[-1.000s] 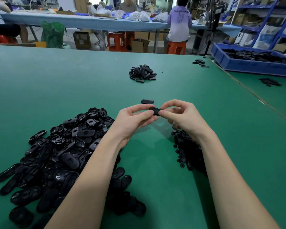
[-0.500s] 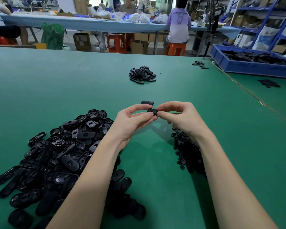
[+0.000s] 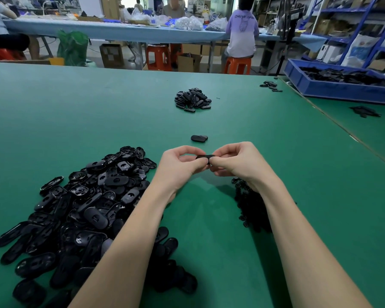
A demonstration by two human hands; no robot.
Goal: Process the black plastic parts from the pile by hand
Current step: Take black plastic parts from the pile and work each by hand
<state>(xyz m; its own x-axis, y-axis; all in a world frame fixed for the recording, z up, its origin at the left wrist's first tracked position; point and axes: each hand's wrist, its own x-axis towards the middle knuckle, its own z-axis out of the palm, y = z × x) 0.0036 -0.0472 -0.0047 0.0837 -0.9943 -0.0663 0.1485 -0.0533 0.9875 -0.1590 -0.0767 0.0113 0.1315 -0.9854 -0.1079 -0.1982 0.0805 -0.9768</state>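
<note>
A big pile of black oval plastic parts (image 3: 80, 207) lies on the green table (image 3: 53, 112) at my near left. My left hand (image 3: 178, 167) and my right hand (image 3: 236, 162) meet above the table's middle, and between their fingertips they pinch one flat black oval part (image 3: 205, 156) held level. A smaller heap of little black pieces (image 3: 251, 205) lies under my right forearm, partly hidden by it. One loose black part (image 3: 199, 138) lies just beyond my hands.
A smaller stack of black parts (image 3: 192, 100) sits farther back at the centre. A blue bin (image 3: 342, 90) of black parts stands at the far right, with loose parts (image 3: 270, 86) near it. People sit at a long table behind.
The part between my fingers has turned and now lies flatter and wider between both hands. The hands stay at about the same spot above the table.
</note>
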